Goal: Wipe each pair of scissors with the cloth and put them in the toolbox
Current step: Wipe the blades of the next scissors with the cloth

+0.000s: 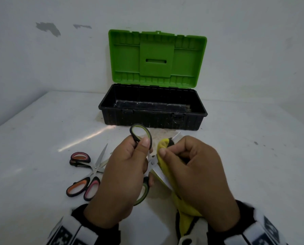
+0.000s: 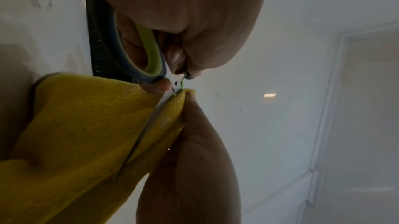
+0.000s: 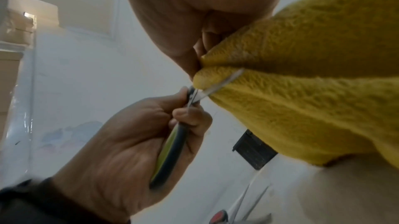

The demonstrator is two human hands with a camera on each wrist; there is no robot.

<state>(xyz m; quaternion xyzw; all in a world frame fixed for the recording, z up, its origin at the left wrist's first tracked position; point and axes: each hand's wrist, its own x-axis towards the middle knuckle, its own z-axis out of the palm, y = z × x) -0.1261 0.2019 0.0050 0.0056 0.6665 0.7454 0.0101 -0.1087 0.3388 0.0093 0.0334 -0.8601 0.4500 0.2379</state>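
Note:
Green-and-black-handled scissors are spread open above the table, and my left hand grips them by the handles. My right hand pinches a yellow cloth folded around one blade, close to the pivot. The rest of the cloth hangs under my right palm. The other blade points down toward me. The toolbox, black with its green lid raised, stands open behind my hands; nothing shows inside it.
Two more pairs of scissors with pink and orange handles lie crossed on the white table to the left of my left hand, one pair farther back and the other nearer. A white wall stands behind the toolbox.

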